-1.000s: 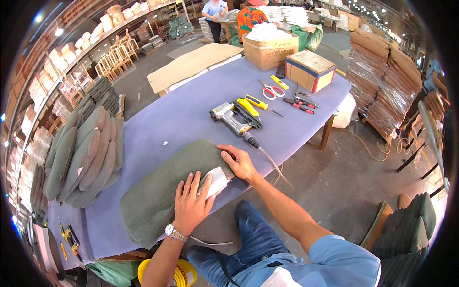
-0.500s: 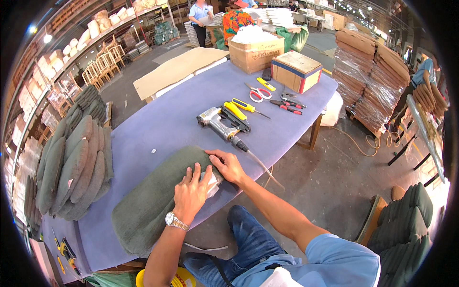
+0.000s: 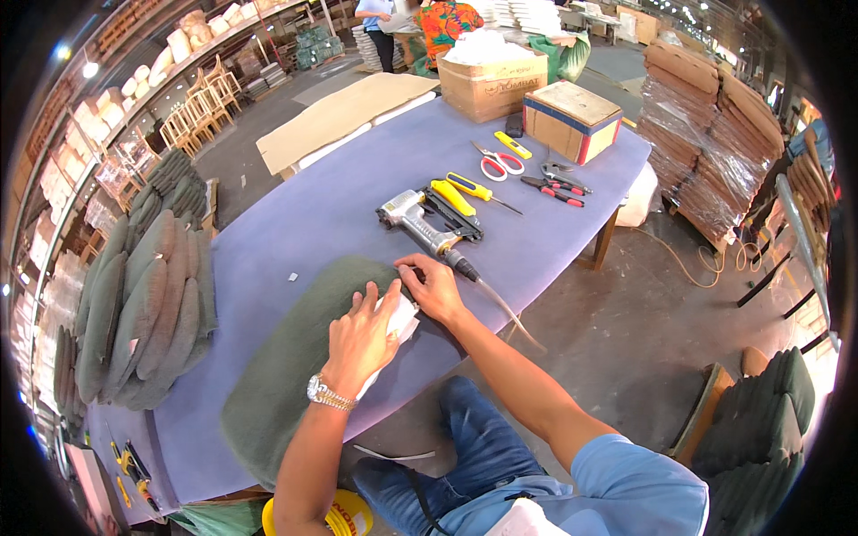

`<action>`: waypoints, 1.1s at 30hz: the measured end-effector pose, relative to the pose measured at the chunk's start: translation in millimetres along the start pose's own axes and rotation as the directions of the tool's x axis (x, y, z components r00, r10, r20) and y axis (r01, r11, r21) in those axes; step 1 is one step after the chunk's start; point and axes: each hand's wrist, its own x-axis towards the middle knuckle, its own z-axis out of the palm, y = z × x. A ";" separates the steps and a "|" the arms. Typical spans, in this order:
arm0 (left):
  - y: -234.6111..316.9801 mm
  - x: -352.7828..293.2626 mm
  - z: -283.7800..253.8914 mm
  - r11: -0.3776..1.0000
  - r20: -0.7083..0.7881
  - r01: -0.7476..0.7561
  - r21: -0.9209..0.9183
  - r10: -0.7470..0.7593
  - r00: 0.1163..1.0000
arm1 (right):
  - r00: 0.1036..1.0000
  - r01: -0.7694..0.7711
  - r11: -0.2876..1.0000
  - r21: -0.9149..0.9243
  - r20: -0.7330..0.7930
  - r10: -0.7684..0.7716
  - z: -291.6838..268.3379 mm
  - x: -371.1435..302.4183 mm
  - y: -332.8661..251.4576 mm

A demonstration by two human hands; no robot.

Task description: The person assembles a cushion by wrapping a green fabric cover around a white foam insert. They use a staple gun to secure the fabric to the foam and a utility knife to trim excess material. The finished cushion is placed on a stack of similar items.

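A long grey-green fabric-covered cushion (image 3: 295, 348) lies at the near edge of the purple-topped table (image 3: 322, 214). White padding (image 3: 404, 320) shows along its near side, where the cover is turned back. My left hand (image 3: 362, 335), wearing a metal watch, rests on the cushion with fingers stretched over the fabric beside the padding. At the cushion's far right corner, my right hand (image 3: 432, 288) has its fingers bent and closed on the cover's edge; the fingertips are partly hidden. Just beyond it lies a silver staple gun (image 3: 420, 223) with an air hose.
Yellow-handled screwdriver (image 3: 469, 187), red-handled scissors (image 3: 497, 164), pliers (image 3: 552, 190) and a yellow cutter (image 3: 513, 146) lie farther back. A wooden box (image 3: 572, 121) and a carton (image 3: 492, 87) stand at the far end. Cushions (image 3: 147, 313) are piled on the left.
The cover's near side has opened further, baring more white padding. Both hands stay at the cushion's right end, fingers shifted slightly. The whole view has shifted a little.
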 end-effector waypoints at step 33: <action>-6.7 12.4 39.3 0.991 -0.325 -0.079 -0.106 0.040 0.945 | 0.989 0.105 0.979 -0.172 -0.086 -0.121 -9.3 -58.6 -5.5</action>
